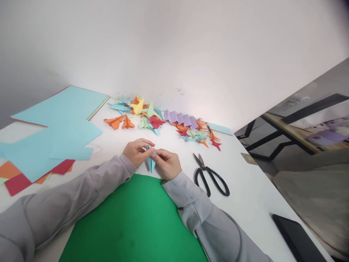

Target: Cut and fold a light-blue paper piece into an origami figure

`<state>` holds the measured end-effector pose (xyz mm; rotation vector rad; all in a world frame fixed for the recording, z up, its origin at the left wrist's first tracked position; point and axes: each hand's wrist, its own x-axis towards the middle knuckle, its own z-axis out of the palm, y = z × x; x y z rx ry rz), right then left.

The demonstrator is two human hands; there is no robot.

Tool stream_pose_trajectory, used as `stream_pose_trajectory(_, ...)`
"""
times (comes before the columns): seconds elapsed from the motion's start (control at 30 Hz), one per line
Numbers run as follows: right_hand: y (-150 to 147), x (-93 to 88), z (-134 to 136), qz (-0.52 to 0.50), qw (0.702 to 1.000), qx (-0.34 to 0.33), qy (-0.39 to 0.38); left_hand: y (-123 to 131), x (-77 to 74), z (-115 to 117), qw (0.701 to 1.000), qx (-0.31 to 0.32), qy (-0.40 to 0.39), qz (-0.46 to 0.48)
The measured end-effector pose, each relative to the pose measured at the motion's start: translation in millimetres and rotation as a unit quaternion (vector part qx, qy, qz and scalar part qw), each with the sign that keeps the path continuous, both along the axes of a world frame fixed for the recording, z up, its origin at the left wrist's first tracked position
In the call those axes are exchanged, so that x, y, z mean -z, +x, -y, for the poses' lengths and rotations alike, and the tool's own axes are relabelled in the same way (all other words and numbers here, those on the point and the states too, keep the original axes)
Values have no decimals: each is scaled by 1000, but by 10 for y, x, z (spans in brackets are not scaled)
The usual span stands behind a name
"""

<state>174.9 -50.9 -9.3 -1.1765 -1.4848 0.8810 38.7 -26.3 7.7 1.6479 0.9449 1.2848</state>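
Note:
A small folded light-blue paper piece (151,163) is pinched between both hands, just beyond the far edge of a green sheet (131,218). My left hand (137,152) grips its upper left side, fingers closed round it. From the right, my right hand (167,163) pinches its upper right edge between thumb and fingers. The paper's narrow point hangs downward. Behind the hands lie colourful folded paper figures, among them a yellow one (137,106), a red one (156,122) and orange ones (127,122). The fingers hide part of the paper.
Black-handled scissors (203,167) lie partly open right of my right hand. Light-blue sheets (62,105) and red and orange scraps (17,183) are at the left. A purple pleated strip (181,119) lies near the wall. A black phone-like object (298,236) rests at the lower right.

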Motion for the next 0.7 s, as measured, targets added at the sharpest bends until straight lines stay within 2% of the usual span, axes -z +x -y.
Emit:
stream_pose_trajectory(0.3, 16, 1, -7, -32, 999, 7, -20, -7, 13, -13, 999, 37, -5, 5)
stream_pose_trajectory(0.57, 16, -36, -6, -57, 998, 20, -35, -35, 3, -36, 997, 16, -64, 46)
stream_pose_trajectory(0.7, 12, -40, -7, -57, 997, 19, -39, -38, 8, -42, 998, 8, -56, 42)
